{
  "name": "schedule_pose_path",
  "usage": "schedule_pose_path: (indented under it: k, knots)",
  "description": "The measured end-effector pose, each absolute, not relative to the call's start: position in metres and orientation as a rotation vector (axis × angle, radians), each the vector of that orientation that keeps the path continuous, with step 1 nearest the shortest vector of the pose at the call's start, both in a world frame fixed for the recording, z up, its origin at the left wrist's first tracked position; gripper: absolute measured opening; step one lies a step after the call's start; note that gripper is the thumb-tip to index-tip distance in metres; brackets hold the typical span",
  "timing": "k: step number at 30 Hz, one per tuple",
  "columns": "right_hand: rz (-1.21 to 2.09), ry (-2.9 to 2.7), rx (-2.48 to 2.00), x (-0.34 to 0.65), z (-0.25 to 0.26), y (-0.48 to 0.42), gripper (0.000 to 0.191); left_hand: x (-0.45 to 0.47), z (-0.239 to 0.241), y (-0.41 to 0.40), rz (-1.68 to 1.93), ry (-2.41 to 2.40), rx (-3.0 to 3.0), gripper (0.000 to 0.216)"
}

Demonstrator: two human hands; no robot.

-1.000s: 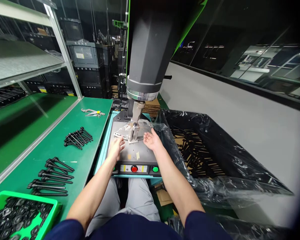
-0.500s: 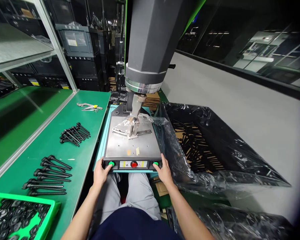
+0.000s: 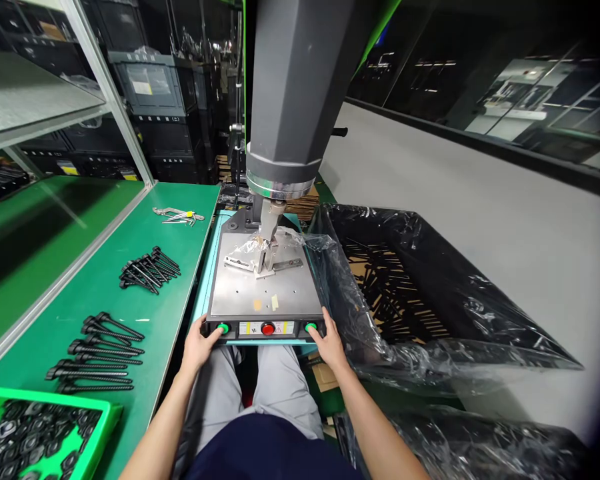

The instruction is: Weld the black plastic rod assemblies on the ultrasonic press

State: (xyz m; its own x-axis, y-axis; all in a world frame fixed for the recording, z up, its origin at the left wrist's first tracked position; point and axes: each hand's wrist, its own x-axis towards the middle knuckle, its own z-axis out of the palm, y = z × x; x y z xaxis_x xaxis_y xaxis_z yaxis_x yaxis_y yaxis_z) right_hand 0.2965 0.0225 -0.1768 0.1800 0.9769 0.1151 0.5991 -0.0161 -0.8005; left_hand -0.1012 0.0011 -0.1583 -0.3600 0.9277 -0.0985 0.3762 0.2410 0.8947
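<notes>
My left hand [image 3: 199, 345] rests at the front left corner of a bench press machine, its thumb on a green button [image 3: 223, 328]. At the opposite corner, my right hand [image 3: 330, 343] has its thumb on the other green button [image 3: 311, 327]. Fingers of both hands lie along the sides of the machine base, apart from the thumbs. A red button [image 3: 268, 329] sits between them. Above the metal plate [image 3: 245, 293], the grey press head [image 3: 290, 100] carries a metal horn [image 3: 270, 220] that reaches down to a small fixture [image 3: 265, 263]. Clear film partly hides what the fixture holds.
On the green table [image 3: 180, 193] at left lie pliers [image 3: 167, 212], groups of black screw-like rods [image 3: 143, 270] and a green tray [image 3: 113, 417] of black round parts. A plastic-lined bin [image 3: 360, 313] with many dark rods stands at right. Stacked crates [image 3: 153, 87] fill the back.
The press head and its horn have come down towards the fixture. Both my hands keep their places, thumbs on the green buttons.
</notes>
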Motion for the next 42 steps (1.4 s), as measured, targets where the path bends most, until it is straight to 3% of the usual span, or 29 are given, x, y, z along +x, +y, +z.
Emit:
schedule_pose_path:
  k: [11, 20, 28, 32, 38, 42]
  knots:
    - [0.694, -1.415, -1.674, 0.293, -0.178, 0.022, 0.085, -0.084, -0.117, 0.003, 1.255, 2.104, 1.173, 0.052]
    - [0.698, -1.399, -1.675, 0.292, -0.176, 0.022, 0.085, -0.040, -0.060, 0.049, 1.590, 1.489, 1.149, 0.030]
    - [0.703, -1.362, -1.656, 0.292, -0.181, 0.024, 0.084, -0.008, -0.027, 0.114, 1.530, 1.114, 1.204, 0.067]
    - [0.702, -1.329, -1.643, 0.295, -0.177, 0.025, 0.076, -0.005, -0.015, 0.144, 1.445, 1.087, 1.194, 0.070]
    - [0.396, -1.223, -1.535, 0.279, -0.133, 0.046, 0.049, -0.003, -0.003, 0.160, 1.477, 1.127, 1.150, 0.047]
    - [0.653, -1.350, -1.410, 0.236, -0.090, 0.075, 0.041, 0.000, 0.000, 0.161, 1.495, 1.081, 1.039, 0.042]
